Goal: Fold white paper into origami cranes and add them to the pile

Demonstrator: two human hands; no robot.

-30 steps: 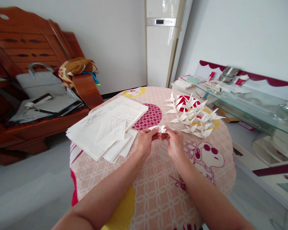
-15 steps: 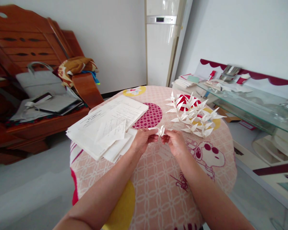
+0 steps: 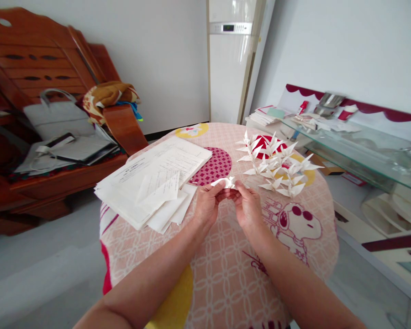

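Observation:
A small white folded paper piece is held between both hands above the middle of the round table. My left hand pinches its left side and my right hand pinches its right side, fingers closed on it. Just beyond my right hand lies a cluster of several finished white paper cranes. A stack of white printed sheets lies to the left of my left hand.
The table wears a pink patterned cloth with a cartoon dog. A wooden bench with a grey bag and papers stands at left. A glass shelf with small items runs along the right. A tall white appliance stands behind.
My hands have drawn slightly closer together and the paper piece has been turned and refolded between the fingers. Nothing else has moved.

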